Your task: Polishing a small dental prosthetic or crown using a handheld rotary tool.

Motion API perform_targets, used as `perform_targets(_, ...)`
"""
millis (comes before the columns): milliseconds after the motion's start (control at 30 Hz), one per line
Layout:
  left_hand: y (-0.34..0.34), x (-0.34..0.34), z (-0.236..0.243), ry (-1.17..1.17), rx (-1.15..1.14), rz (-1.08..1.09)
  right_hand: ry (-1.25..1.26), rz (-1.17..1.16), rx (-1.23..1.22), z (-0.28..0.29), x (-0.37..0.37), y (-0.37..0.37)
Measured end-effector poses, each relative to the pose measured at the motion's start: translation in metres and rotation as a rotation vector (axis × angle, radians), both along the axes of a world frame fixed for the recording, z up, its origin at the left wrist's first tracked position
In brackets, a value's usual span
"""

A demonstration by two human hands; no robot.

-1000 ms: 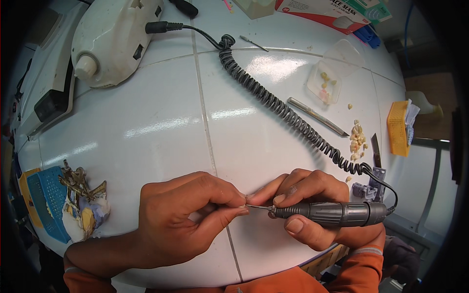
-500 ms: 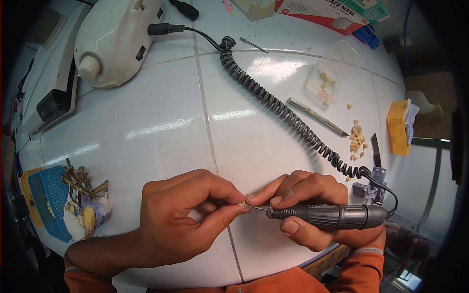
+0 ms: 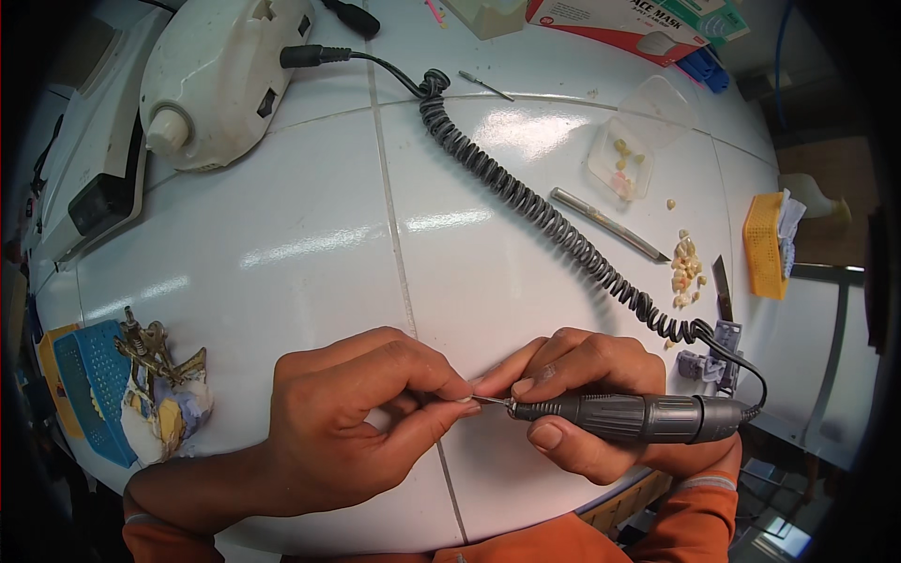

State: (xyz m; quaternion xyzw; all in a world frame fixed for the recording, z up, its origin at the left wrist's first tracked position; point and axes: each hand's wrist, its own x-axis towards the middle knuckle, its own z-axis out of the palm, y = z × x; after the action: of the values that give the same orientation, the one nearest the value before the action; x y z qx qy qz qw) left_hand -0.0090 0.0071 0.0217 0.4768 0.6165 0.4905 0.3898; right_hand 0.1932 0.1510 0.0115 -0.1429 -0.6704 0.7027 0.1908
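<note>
Thumb and forefinger of my left hand [image 3: 361,408] pinch a small pale artificial tooth [image 3: 465,400], mostly hidden by the fingertips. My right hand [image 3: 596,385] is wrapped round a black rotary handpiece [image 3: 638,418], held nearly level. Its thin metal bur [image 3: 490,401] points left and meets the fingertips at the tooth; whether it touches the tooth cannot be made out. My right forefinger reaches forward to rest by the left fingertips. From the handpiece's rear, a coiled black cord [image 3: 544,216] runs up to a white motor control box [image 3: 221,84] at the far left.
Several loose teeth [image 3: 685,272] lie at the right, near a metal knife [image 3: 610,225], a dark blade [image 3: 722,286] and a clear plastic box [image 3: 619,159]. A yellow basket [image 3: 765,246] stands beyond. At left sit a blue basket [image 3: 94,394] and a brass articulator [image 3: 150,347] with plaster.
Both hands stay close together with the same grip. The handpiece has shifted very slightly left, and less of the pale tooth shows between the left fingertips.
</note>
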Motion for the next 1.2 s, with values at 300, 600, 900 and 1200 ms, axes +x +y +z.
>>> perform_targets(300,-0.0025,0.0003,-0.0017,-0.004,-0.011,-0.010,-0.034,0.040,0.044,0.0029,-0.0030,0.0027)
perform_targets(600,-0.0029,0.0004,-0.0004,0.052,-0.026,-0.021,-0.041,0.031,0.043,0.0062,-0.0049,0.0030)
perform_targets(900,-0.0031,0.0008,-0.0007,0.080,-0.037,-0.036,-0.040,0.027,0.058,0.0049,-0.0047,0.0008)
perform_targets(1200,-0.0030,0.0014,-0.0008,0.079,-0.022,-0.036,-0.035,0.055,0.058,0.0061,-0.0041,0.0042)
